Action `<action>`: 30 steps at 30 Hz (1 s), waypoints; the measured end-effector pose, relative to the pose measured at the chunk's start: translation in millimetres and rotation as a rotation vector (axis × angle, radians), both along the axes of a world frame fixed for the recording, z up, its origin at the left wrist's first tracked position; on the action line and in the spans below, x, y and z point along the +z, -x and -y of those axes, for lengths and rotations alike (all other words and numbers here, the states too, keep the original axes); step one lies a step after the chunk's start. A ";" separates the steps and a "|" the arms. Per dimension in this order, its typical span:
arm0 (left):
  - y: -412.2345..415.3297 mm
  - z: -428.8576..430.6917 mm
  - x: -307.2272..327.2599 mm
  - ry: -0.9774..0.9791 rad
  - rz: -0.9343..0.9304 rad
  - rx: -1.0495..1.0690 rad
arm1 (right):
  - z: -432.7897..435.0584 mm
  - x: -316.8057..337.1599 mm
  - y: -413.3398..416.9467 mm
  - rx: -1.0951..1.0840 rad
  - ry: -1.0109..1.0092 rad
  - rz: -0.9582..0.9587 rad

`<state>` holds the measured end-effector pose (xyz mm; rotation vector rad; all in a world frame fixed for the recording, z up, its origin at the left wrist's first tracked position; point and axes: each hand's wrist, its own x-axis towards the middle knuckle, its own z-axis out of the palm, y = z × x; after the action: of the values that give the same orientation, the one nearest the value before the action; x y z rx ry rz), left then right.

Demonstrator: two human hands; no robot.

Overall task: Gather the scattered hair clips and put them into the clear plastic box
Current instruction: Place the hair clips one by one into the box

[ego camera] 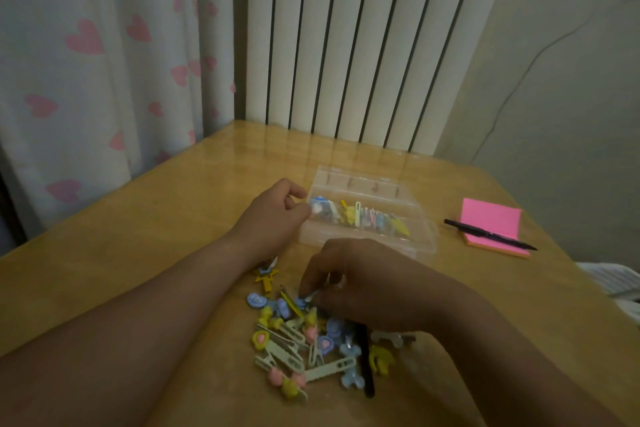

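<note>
The clear plastic box lies open on the desk, with a row of pastel clips already filed inside. A larger heap of hair clips waits nearer: glossy hearts, stars and flat pale snap bars. The left hand pinches a blue-white clip at the box's left end. The right hand pinches a small clip from the heap.

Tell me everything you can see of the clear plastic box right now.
The clear plastic box is a shallow, see-through rectangular case lying flat on the wooden table. Its hinged lid is open, tipped back at the far side. A row of coloured hair clips lies inside. The left hand pinches a blue-and-white clip at its left end; whether it touches the box is unclear.
</note>
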<state>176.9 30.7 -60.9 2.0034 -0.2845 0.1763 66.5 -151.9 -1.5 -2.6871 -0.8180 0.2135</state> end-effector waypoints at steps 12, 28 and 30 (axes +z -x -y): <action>3.0 -1.0 3.0 0.007 -0.009 0.002 | 1.9 -2.8 -3.2 -0.056 -0.262 0.103; -0.7 -0.2 -1.1 -0.014 0.002 0.007 | 95.2 27.6 -106.3 -0.730 -0.291 0.381; -0.1 -0.5 -0.8 -0.016 -0.006 0.003 | 99.9 19.4 -114.7 -0.730 -0.112 0.356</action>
<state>177.0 31.2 -61.8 2.0199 -0.2796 0.1700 181.2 -251.7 17.9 -2.7446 0.1108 -0.4728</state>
